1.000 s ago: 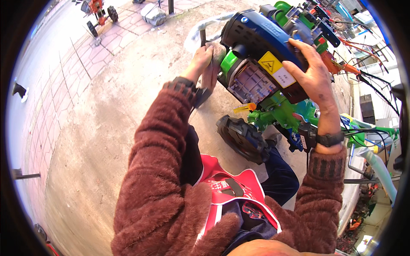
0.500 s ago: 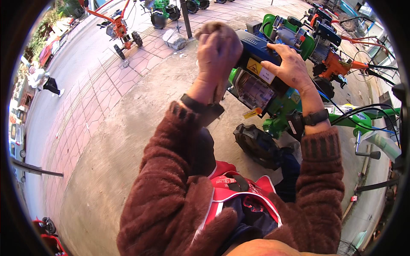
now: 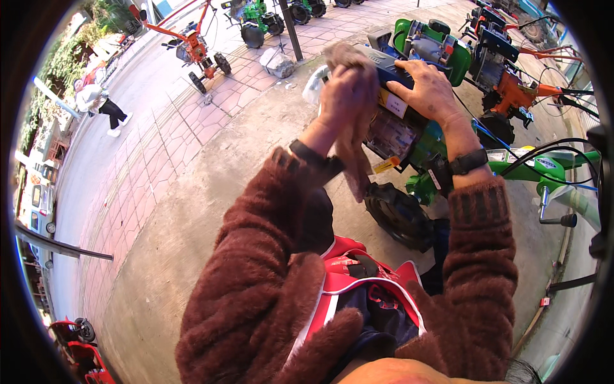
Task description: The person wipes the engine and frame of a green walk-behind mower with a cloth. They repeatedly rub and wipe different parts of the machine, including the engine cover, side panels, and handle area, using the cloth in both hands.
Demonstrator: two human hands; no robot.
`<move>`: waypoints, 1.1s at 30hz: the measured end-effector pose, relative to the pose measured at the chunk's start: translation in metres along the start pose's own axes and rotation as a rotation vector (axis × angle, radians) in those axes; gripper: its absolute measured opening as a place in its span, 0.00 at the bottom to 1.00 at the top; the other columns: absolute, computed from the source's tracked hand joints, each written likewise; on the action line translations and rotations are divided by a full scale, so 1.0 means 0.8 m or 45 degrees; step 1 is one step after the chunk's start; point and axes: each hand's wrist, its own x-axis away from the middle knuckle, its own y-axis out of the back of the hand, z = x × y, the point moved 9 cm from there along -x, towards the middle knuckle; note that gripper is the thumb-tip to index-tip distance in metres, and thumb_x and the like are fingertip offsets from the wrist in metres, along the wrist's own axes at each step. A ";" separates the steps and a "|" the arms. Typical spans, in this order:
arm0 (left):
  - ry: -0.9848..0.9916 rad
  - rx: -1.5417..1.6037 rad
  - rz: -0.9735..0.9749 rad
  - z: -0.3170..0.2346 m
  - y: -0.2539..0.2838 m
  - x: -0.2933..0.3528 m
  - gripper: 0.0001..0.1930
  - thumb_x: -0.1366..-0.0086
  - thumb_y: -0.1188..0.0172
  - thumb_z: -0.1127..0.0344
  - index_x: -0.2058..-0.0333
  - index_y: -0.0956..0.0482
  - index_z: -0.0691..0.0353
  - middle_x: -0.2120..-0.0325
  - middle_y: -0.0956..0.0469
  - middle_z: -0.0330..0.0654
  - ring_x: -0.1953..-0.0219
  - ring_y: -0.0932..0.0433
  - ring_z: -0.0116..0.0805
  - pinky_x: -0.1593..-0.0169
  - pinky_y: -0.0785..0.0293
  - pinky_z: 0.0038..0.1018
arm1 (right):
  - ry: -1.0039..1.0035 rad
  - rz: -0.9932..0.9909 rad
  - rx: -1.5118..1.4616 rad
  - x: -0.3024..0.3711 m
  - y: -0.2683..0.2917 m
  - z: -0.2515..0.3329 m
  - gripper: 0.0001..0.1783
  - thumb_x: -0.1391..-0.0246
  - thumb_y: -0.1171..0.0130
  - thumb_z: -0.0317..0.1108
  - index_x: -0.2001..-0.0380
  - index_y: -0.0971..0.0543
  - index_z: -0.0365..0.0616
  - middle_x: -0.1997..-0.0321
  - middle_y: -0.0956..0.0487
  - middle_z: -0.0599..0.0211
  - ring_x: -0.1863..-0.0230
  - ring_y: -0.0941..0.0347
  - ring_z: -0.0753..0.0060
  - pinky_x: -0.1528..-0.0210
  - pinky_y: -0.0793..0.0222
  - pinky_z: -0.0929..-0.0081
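Observation:
A small green tiller (image 3: pixel 421 187) stands in front of me, with a dark blue cover (image 3: pixel 384 63) on top of its engine. My left hand (image 3: pixel 345 99) is closed round a brown cloth (image 3: pixel 355 153) at the left end of that cover; the loose part of the cloth hangs down beside the engine. On the right part of the cover rests my right hand (image 3: pixel 430 95), its fingers apart and holding nothing. Below it a yellow and white warning label (image 3: pixel 393 104) shows on the engine. A black lugged tyre (image 3: pixel 400 221) sits under the machine, close to my legs.
Several other tillers stand around, among them a green one (image 3: pixel 441 51) and an orange one (image 3: pixel 511 89) behind, and an orange one (image 3: pixel 197 48) on the paving. The handlebar (image 3: pixel 543 169) with cables reaches right. A rock (image 3: pixel 277 63) lies by a post. A person (image 3: pixel 99 102) walks at left.
My left hand has moved slightly right with the cloth, whose loose end now hangs in front of the engine. My right hand stays on the cover. The view has shifted a little.

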 end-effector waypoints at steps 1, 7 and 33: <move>-0.014 -0.006 -0.061 -0.002 0.009 0.002 0.08 0.35 0.41 0.61 0.62 0.19 0.56 0.65 0.22 0.48 0.64 0.20 0.52 0.61 0.23 0.41 | -0.002 -0.005 -0.004 0.000 0.000 -0.001 0.34 0.46 0.43 0.62 0.43 0.24 0.51 0.44 0.24 0.58 0.41 0.29 0.51 0.37 0.38 0.57; 0.015 0.070 -0.013 0.013 0.019 0.006 0.09 0.36 0.42 0.62 0.63 0.19 0.59 0.66 0.23 0.49 0.64 0.21 0.53 0.61 0.24 0.42 | 0.002 0.002 0.013 0.000 0.001 0.000 0.34 0.45 0.44 0.63 0.43 0.24 0.51 0.43 0.24 0.59 0.41 0.30 0.51 0.37 0.38 0.56; -0.284 0.041 0.008 -0.088 -0.032 -0.064 0.14 0.35 0.42 0.54 0.64 0.21 0.59 0.59 0.21 0.49 0.53 0.23 0.53 0.50 0.28 0.43 | -0.202 -0.087 -0.137 -0.004 -0.005 -0.034 0.26 0.37 0.53 0.49 0.40 0.29 0.50 0.51 0.21 0.46 0.49 0.26 0.40 0.44 0.32 0.49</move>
